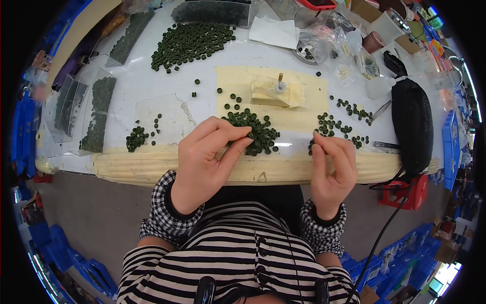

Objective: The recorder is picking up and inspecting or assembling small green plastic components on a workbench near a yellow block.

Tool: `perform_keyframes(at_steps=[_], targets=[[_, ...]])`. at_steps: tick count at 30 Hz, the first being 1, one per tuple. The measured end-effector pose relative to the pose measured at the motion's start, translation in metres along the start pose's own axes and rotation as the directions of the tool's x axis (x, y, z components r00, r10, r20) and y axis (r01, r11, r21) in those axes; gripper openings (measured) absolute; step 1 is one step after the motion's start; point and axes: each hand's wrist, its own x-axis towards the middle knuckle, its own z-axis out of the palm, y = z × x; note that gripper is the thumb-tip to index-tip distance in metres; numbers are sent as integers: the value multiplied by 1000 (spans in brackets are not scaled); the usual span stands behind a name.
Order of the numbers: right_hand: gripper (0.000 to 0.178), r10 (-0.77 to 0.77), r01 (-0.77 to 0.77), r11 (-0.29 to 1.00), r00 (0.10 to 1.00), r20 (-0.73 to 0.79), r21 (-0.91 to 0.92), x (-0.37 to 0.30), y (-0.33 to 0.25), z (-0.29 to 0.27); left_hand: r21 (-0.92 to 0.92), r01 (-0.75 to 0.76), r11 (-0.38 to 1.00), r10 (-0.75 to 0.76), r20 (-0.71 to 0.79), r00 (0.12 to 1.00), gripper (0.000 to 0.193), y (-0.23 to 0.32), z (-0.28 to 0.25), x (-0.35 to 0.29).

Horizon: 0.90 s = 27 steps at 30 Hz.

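Heap of small dark green pieces (260, 137) is lying at the middle of the frame, and my left hand (249, 135) is hanging at its near left side. I am bringing this thumb and forefinger almost together, with their tips showing against the heap; I cannot tell whether a piece is sitting between them. That narrow pinch is probably suiting things so small.

Right of the centre, my right hand (315, 140) is pointing its thumb and forefinger upward, the two tips close together. A green piece or two is showing just beside the thumb, but I cannot tell whether I am grasping anything there. A loose scatter of the same pieces (329, 124) is spreading beyond these fingers toward the right, perhaps lying thinly so that single pieces are easier to pick out.

Above the heap, a pale block (263, 96) is standing on a yellow sheet (310, 120), with a small peg (280, 78) rising from its top. It is standing between my hands' sides, presumably so that both are reaching it equally well. At the upper left of the centre, a bigger pile (191, 44) is resting on the white surface (152, 83), seemingly set back to leave me working room. Tweezers (381, 110) are lying at the right, near a black padded bag (412, 119).
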Motion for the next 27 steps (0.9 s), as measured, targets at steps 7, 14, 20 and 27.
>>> perform_keyframes(at_steps=[7,14,20,27], targets=[[10,-21,47,932,997,76,-361,13,11,-9,-38,129,991,-128,10,992,26,-2,-4,1],[12,-1,52,930,991,137,-363,16,3,-5,-964,233,129,-499,140,855,24,-13,-29,-6],[12,24,40,933,985,173,-356,17,0,-3,-966,167,-196,-507,246,826,24,-14,-32,-5],[14,-2,94,926,970,244,-366,21,-1,-3,-917,205,-342,-203,285,937,29,-35,-34,-10]])
